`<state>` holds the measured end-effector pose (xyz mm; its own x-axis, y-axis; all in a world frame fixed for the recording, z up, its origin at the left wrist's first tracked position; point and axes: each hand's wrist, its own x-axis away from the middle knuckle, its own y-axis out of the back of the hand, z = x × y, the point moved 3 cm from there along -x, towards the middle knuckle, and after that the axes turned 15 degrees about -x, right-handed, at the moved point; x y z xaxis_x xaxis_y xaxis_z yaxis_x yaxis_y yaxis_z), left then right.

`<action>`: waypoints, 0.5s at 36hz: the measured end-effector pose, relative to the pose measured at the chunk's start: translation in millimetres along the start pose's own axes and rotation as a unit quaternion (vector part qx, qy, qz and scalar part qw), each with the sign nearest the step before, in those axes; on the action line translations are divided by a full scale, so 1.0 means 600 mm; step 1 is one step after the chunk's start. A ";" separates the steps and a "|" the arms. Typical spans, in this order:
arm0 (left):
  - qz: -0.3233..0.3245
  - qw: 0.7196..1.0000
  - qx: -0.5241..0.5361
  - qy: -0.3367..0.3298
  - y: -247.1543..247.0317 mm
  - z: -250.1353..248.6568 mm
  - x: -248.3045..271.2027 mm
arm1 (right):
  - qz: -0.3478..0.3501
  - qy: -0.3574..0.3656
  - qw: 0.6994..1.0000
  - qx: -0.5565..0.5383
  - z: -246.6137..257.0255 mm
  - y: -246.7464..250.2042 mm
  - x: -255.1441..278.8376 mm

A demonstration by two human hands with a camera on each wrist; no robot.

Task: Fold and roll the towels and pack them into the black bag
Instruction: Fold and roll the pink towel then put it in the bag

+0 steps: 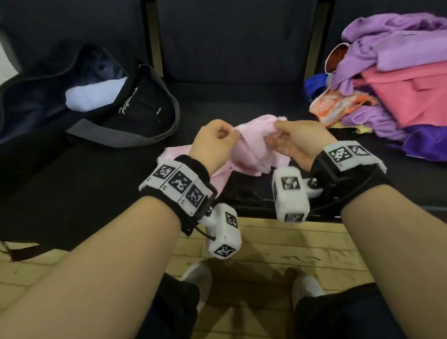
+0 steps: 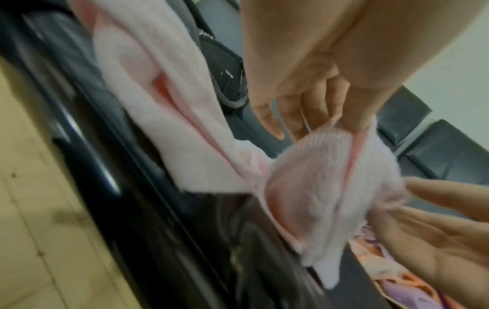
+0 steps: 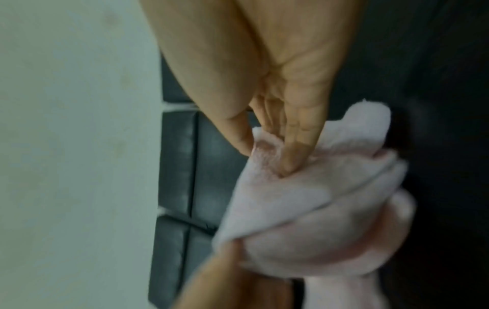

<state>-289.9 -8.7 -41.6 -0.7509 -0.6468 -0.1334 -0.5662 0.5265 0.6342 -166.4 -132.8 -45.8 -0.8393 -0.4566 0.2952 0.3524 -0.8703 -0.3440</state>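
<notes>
**One towel packed, one in hand, a heap waiting**

In the head view, on the dark padded bench [image 1: 240, 111], lying open at the left: one black fabric bag with grey straps [image 1: 141, 106], holding one pale blue-white rolled towel [image 1: 94, 94], so seemingly one packed. Hanging crumpled between the hands at the bench's front edge: one soft pale pink terry towel [image 1: 252, 147], not yet folded or rolled. Pinching its upper edge, fingers curled: the left hand [image 1: 213, 144]. Gripping the other side, thumb on top and fingers partly curled beneath: the right hand [image 1: 301, 144]. Waiting at the right: one heap of lilac, coral, purple and patterned orange towels [image 1: 404, 87], too tangled for an exact count, probably six or more.

In the left wrist view, trailing blurred from the left hand's pinch down to the bench: the pink towel.

In the right wrist view, pressing into the bunched pink cloth: right fingertips [image 3: 291, 158] and thumb. Judging overall: early, most of the work remaining.
</notes>
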 end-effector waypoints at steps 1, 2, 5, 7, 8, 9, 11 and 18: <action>-0.014 1.000 0.019 0.001 -0.001 -0.004 0.000 | 0.011 0.019 0.997 0.068 -0.002 -0.001 0.001; -0.027 0.999 0.038 -0.002 -0.001 -0.010 0.001 | 0.016 0.042 0.988 0.150 -0.002 -0.001 0.004; -0.037 0.996 0.070 -0.038 -0.004 -0.030 0.011 | 0.071 0.116 0.937 0.321 0.002 -0.011 0.033; -0.024 0.995 0.072 -0.072 -0.008 -0.040 0.015 | 0.171 0.121 0.914 0.347 0.000 -0.024 0.058; -0.015 0.994 0.071 -0.082 -0.009 -0.044 0.018 | 0.199 0.121 0.905 0.356 0.001 -0.030 0.072; -0.008 0.993 0.071 -0.089 -0.009 -0.048 0.019 | 0.205 0.133 0.898 0.366 0.002 -0.034 0.080; -0.007 0.992 0.076 -0.103 -0.005 -0.054 0.021 | 0.172 0.198 0.891 0.371 0.013 -0.035 0.085; 0.000 0.994 0.015 -0.109 0.008 -0.054 0.007 | 0.030 0.271 0.904 0.328 0.064 0.006 0.060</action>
<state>-284.7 -27.0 -14.3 -0.8054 -0.5127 -0.2975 -0.5730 0.5450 0.6120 -179.4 -159.6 -2.5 -0.8280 -0.5033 -0.2473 0.4241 -0.8505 0.3110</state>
